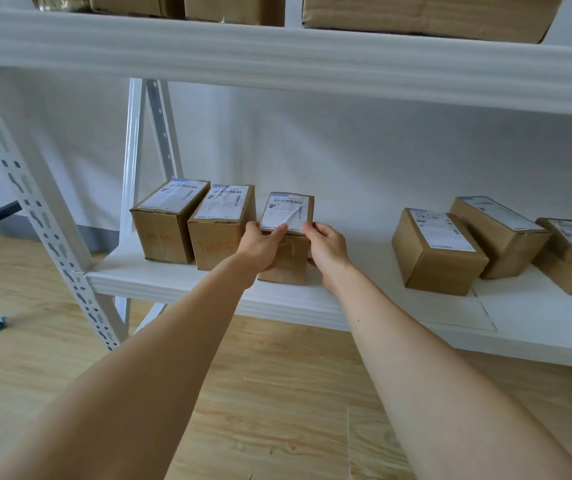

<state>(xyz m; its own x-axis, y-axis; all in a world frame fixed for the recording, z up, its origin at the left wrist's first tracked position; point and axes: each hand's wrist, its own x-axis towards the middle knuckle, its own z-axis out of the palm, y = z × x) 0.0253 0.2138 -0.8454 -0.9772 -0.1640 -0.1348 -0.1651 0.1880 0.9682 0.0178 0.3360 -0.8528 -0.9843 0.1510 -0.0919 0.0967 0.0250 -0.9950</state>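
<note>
Cardboard box is standing on a white shelf, just right of another labelled box, while the left grip and right grip are clasping its near sides.

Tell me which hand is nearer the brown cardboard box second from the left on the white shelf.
Left. The left hand grips the left side of the third brown cardboard box, right beside the second box; the right hand grips its far right side.

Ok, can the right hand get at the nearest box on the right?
Probably yes: only bare shelf lies between the right hand and the nearest right box. But it now grips the held box with the left hand, so it must let go first.
</note>
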